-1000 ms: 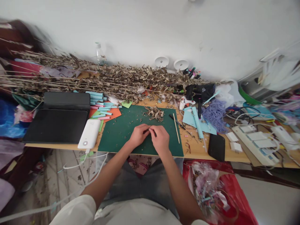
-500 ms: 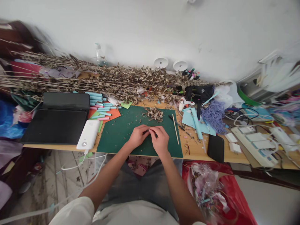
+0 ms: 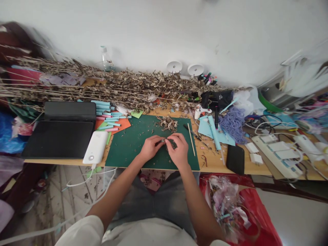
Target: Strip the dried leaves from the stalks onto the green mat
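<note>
Above the near part of a green cutting mat (image 3: 123, 147), my left hand (image 3: 150, 149) and my right hand (image 3: 178, 150) meet at the fingertips. Thumb and forefinger of each are pinched together. Between them shows a tiny greyish bit that looks like dried leaf (image 3: 163, 140), mostly covered by the fingers. Just beyond the hands lies a small heap of dried leaves (image 3: 167, 124), with crumbs scattered over the mat. A thin wooden stick (image 3: 191, 139) rests along the mat's right side, beside a black pen (image 3: 195, 134).
Long bundles of dried stalks (image 3: 143, 83) line the wall. On the left are a black tablet case (image 3: 58, 136), a white power bank (image 3: 95, 147) and rolled paper tubes (image 3: 104, 106). To the right lie a glue gun (image 3: 201, 111), purple yarn (image 3: 233, 124), a phone (image 3: 235, 160) and a power strip (image 3: 279, 159).
My right hand has shifted slightly right and its fingers have risen. A small gap has opened between the fingertips, showing the greyish bit. The view has tilted slightly.
</note>
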Available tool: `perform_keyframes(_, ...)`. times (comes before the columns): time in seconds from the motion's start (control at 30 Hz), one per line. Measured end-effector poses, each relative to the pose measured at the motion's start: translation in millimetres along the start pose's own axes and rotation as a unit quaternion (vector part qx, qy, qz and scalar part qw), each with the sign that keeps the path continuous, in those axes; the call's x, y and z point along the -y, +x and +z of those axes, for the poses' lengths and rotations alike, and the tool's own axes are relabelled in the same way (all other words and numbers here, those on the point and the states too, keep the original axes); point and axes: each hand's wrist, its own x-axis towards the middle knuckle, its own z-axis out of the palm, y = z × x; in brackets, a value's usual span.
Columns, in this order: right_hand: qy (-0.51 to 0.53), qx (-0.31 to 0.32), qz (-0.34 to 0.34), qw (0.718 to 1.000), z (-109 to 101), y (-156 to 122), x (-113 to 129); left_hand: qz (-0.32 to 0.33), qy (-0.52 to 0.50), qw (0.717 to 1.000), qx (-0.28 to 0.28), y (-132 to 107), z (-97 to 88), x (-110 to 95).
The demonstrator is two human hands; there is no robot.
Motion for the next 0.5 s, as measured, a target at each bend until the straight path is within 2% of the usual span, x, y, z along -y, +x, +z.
perform_keyframes(0.13, 0.006, 0.042, 0.003, 0.999, -2, 1, 0, -0.001, 0.012, 1.000, 0.001, 0, 0.1, 0)
perform_keyframes(0.27, 0.023, 0.044, 0.039, 0.998, 13, 0, 3, -0.001, 0.021, 1.000, -0.001, -1, 0.1, 3)
perform_keyframes(0.37, 0.126, 0.025, 0.126, 0.984, 24, 2, 3, -0.004, 0.022, 1.000, -0.011, -1, -0.4, 2)
perform_keyframes(0.5, 0.274, 0.015, 0.260, 0.926, 20, 9, -8, -0.008, 0.021, 0.999, -0.038, 0, -0.5, -1)
